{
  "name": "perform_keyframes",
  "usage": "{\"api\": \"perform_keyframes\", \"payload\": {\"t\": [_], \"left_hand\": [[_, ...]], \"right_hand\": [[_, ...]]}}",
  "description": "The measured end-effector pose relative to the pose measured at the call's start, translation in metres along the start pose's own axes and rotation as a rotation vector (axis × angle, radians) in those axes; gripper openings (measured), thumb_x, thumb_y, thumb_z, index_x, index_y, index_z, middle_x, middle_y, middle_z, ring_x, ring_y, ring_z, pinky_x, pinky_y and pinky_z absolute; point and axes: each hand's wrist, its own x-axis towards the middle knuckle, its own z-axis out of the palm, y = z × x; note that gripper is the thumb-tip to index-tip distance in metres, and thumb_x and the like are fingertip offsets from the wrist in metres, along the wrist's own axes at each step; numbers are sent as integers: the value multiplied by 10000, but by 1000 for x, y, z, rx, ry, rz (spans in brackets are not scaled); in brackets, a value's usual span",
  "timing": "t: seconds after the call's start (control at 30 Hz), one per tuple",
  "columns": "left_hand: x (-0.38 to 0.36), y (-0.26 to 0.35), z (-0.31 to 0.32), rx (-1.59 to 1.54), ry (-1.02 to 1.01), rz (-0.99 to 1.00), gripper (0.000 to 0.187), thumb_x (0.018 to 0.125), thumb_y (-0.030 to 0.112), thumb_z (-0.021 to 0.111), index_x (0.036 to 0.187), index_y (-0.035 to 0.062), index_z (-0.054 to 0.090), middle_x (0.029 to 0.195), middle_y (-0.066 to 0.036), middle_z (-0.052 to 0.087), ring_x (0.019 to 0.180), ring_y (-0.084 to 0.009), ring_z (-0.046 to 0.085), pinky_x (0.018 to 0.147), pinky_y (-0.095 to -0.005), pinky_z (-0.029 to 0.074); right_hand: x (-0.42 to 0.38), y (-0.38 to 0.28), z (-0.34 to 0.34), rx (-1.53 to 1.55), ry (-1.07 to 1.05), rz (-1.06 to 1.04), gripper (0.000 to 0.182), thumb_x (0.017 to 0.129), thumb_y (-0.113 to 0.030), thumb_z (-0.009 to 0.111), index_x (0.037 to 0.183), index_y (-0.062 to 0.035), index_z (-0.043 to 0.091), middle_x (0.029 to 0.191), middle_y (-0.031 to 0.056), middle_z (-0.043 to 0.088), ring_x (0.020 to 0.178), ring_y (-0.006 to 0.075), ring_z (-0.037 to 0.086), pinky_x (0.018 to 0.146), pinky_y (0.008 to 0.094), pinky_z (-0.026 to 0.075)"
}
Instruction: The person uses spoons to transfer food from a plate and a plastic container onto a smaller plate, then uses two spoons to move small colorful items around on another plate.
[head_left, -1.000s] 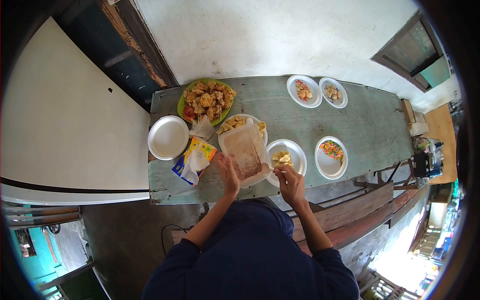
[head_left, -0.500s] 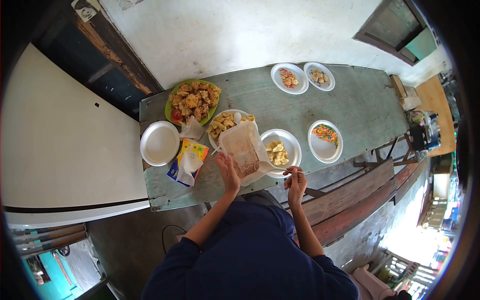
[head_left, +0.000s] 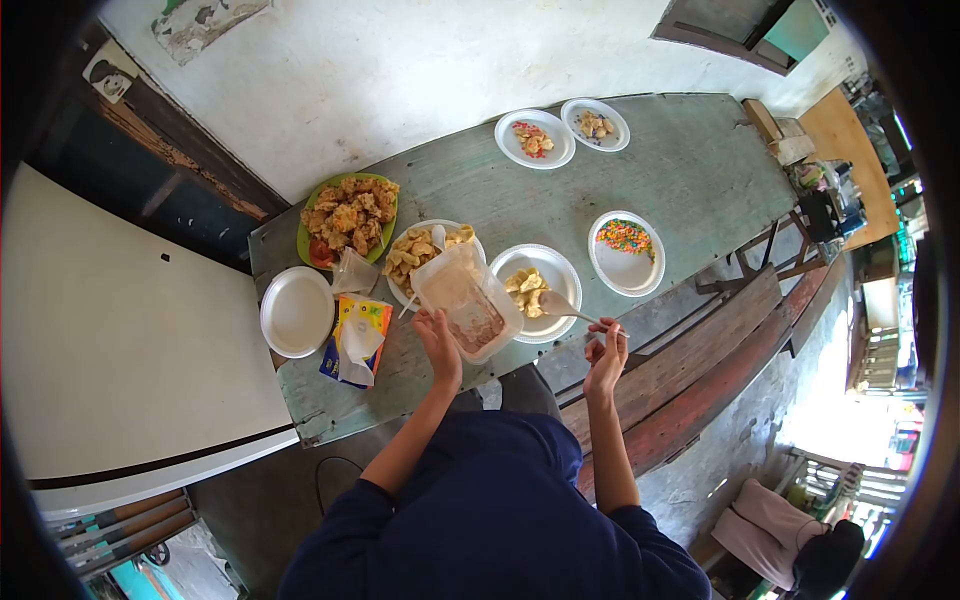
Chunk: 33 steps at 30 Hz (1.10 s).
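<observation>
My left hand [head_left: 437,348] grips a clear plastic food container [head_left: 462,295] by its near left side, tilted, with brown residue inside. In my right hand [head_left: 605,360] is a spoon [head_left: 560,303], held by the handle end. Its bowl hangs over a white plate [head_left: 566,330] that bears pale yellow pieces of food [head_left: 525,290]. Behind the container, partly hidden by it, stands a plate of light brown chip-like pieces [head_left: 408,255] with a white spoon on it.
A green plate of fried food [head_left: 350,215], an empty-looking white plate [head_left: 297,312] and a tissue pack [head_left: 358,340] lie left. Colourful candies [head_left: 625,237] fill part of a plate at right. Two plates [head_left: 535,139] stand by the wall. A wooden bench [head_left: 680,350] runs along the table.
The spoon has moved from inside the container to over the plate of pale yellow pieces, as my right hand shifted right. The camera view has turned slightly.
</observation>
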Motion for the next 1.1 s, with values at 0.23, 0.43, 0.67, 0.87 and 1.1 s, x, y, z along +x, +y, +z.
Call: {"api": "perform_keyframes", "payload": {"t": [0.23,0.43,0.67,0.87,1.1], "left_hand": [[18,1,1,70,97,9,345,925,285,427,1101,12,309,1018,-89,399,973,-146,402,886,-272,308],[24,0,10,-10,153,-11,394,906,320,444,1106,4,319,1091,-118,381,1073,-188,369,951,-316,267],[22,-2,17,34,213,-10,362,923,290,429,1112,5,309,1041,-104,392,1008,-159,394,905,-284,307],[30,-10,14,73,209,18,357,922,289,431,1104,5,314,1042,-105,394,1012,-161,393,908,-282,303],[41,-9,15,61,241,7,436,902,341,444,1124,-9,310,1086,-125,391,1055,-193,395,931,-308,295]], "right_hand": [[34,18,-20,-92,19,-2,295,928,-298,424,975,-25,526,765,61,570,446,42,397,400,164,285],[52,28,-30,-128,-67,22,282,935,-280,408,969,-28,529,762,54,575,437,38,398,398,163,301],[66,27,-30,-204,-133,26,289,935,-290,405,958,-33,536,768,53,585,437,38,397,402,165,314],[75,27,-24,-203,-175,43,295,933,-291,409,958,-27,537,768,52,584,439,38,400,400,168,318],[89,32,-9,-210,-213,15,299,932,-311,413,956,-42,540,780,51,591,432,30,400,388,157,292]]}}
